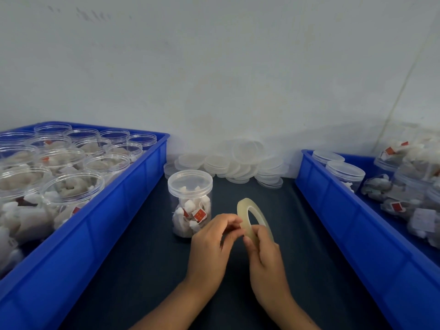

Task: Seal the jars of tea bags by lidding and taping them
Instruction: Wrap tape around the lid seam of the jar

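Note:
A clear plastic jar (190, 201) full of tea bags stands upright on the dark table with its clear lid on. Just right of it, my right hand (265, 256) grips a thin roll of clear tape (252, 213) held on edge above the table. My left hand (212, 244) pinches at the roll's near rim with its fingertips, close to the jar's lower right side. Whether a tape end is lifted I cannot tell.
A blue crate (114, 225) on the left holds several open jars of tea bags. A second blue crate (357, 225) on the right holds lidded jars and loose tea bags. A heap of clear lids (238, 163) lies against the back wall.

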`<state>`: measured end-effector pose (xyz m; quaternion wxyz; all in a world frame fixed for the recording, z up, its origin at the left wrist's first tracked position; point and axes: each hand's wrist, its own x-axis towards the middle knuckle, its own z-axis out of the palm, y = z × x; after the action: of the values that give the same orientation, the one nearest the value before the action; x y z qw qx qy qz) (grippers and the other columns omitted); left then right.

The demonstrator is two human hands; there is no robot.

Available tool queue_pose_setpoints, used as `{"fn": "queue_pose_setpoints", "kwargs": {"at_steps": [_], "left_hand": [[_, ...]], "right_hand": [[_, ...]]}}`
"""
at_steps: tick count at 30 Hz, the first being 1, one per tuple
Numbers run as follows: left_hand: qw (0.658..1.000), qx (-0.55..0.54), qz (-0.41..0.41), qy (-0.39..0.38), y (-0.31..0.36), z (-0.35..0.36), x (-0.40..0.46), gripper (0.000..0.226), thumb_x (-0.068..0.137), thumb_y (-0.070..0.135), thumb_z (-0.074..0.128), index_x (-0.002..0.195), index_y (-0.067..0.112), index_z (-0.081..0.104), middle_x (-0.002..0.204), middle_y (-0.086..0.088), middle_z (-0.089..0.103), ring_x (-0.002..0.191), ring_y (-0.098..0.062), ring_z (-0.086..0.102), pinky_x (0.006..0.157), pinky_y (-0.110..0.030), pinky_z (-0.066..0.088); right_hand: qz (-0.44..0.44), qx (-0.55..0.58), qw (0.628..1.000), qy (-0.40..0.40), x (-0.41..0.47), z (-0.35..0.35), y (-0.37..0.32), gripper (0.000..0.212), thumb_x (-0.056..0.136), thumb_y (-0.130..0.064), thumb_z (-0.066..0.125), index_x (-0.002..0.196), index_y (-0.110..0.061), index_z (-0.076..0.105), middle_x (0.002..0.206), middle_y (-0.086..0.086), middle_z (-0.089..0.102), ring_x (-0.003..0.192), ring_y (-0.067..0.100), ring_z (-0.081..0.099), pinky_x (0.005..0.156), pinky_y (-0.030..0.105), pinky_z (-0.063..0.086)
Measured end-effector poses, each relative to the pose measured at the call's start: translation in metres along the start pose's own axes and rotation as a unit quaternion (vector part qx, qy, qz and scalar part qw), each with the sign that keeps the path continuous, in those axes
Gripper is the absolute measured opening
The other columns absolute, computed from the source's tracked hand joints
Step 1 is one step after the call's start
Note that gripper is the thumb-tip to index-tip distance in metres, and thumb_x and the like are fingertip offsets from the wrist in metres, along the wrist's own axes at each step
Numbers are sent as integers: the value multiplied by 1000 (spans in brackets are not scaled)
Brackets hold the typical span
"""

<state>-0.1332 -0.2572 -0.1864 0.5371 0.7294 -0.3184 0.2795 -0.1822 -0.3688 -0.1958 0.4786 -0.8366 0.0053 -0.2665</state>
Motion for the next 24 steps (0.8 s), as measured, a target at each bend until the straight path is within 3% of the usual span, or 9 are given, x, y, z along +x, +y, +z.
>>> {"fn": "queue_pose_setpoints", "kwargs": {"at_steps": [10,17,24], "left_hand": [[999,-24,-36,-10,-5,-5,8,18,82,-3,71,83,14,69,79,12,68,80,-3,66,72,-12,50],[996,71,15,-42,-7,-4,9,19,85,-5,60,81,13,55,84,10,52,76,-5,50,67,-23,43],[998,48,1,-49,-9,-3,5,22,86,-3,54,84,18,49,86,14,47,78,-6,48,68,-20,42]], "right_hand": [[-10,-44,998,-39,0,-2,0,11,98,-14,51,94,-21,59,74,-7,52,73,14,48,65,20,33],[2,-50,998,-48,-1,-2,-2,12,98,-16,50,96,-24,58,81,-6,57,81,17,52,69,23,37],[7,-51,998,-44,-2,-1,-3,14,99,-20,49,95,-31,57,82,-9,56,82,12,51,70,20,35]]}}
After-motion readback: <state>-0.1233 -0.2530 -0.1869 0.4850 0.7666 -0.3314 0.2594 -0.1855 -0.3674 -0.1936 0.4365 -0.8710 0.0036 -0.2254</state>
